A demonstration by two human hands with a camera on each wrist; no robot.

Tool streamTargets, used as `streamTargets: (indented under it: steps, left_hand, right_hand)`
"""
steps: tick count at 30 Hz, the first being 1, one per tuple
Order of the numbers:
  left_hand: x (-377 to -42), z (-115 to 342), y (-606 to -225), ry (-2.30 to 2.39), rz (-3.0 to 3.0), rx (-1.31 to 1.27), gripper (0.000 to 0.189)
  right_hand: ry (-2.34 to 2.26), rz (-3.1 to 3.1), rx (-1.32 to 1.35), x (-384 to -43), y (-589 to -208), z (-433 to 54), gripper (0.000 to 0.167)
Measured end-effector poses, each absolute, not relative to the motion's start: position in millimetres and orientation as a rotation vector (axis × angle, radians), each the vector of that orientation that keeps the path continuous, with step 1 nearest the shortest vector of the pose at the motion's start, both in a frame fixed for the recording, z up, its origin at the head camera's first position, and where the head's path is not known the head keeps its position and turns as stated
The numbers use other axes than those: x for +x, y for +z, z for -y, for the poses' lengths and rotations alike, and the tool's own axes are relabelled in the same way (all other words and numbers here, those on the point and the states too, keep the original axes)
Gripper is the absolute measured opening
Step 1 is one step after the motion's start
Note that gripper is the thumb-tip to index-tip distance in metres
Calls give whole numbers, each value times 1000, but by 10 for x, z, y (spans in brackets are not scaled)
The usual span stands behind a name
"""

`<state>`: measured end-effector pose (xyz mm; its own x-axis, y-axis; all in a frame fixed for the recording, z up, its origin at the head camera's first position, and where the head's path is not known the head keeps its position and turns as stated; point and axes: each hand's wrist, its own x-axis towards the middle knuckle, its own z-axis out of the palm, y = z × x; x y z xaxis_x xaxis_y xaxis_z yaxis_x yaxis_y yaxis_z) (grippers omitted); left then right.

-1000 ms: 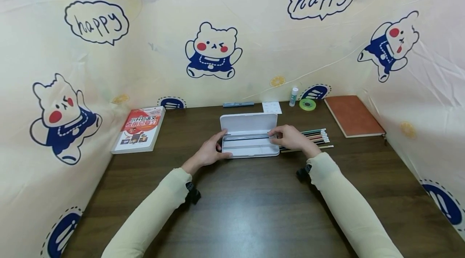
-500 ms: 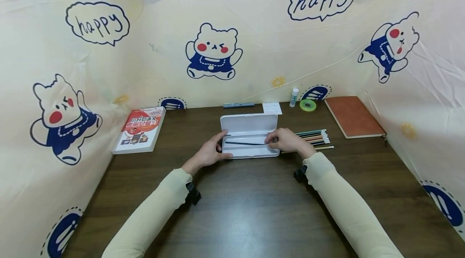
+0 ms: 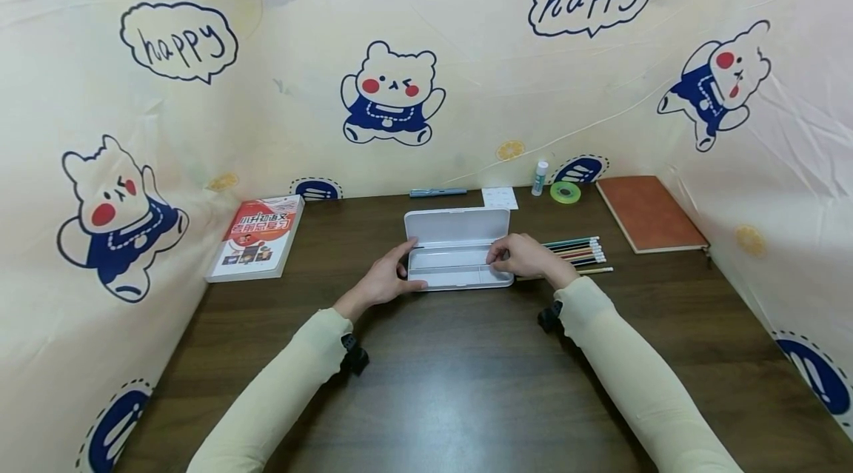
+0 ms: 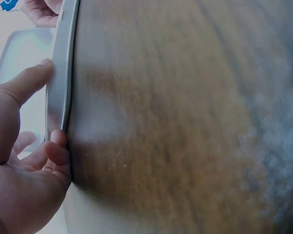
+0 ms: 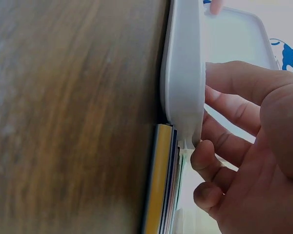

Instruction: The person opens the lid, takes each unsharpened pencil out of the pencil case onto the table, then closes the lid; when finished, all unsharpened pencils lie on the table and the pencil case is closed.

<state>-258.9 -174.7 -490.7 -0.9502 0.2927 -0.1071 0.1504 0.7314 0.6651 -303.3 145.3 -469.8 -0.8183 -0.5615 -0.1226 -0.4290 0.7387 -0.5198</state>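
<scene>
A white pencil case (image 3: 446, 278) stands on the table with its lid (image 3: 456, 227) raised at the back. My left hand (image 3: 381, 277) grips the left end, its thumb at the front edge and a finger by the lid hinge. My right hand (image 3: 529, 258) reaches over the right end, fingertips down in the case; the case wall (image 5: 185, 73) hides them in the right wrist view, so I cannot tell whether they pinch anything. Several pencils (image 3: 583, 249) lie to the right of the case, partly under that hand, with one pencil (image 3: 600, 270) nearer the front.
Along the back lie a blue pen (image 3: 437, 192), a white paper (image 3: 500, 198), an upright glue stick (image 3: 539, 178) and a green tape roll (image 3: 565, 192). A brown notebook (image 3: 653, 214) is at the right, a red-and-white book (image 3: 256, 236) at the left.
My right hand moved slightly left and forward over the case, lowering a dark pencil into it; that pencil no longer shows clearly. My left hand stayed still.
</scene>
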Motion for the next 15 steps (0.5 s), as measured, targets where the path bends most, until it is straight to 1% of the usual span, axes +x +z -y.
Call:
streamTargets:
  steps: [11,15]
  left_hand:
    - [-2600,1745,-4915,1026,-2729,352,95]
    - [-2599,1744,-4910,1023,-2734,353,95]
  right_hand:
    - [-715,-2686,-829,-3058,-4691,-1451,8]
    - [-727,-2687,-798,-3061,-4676,-1439,9]
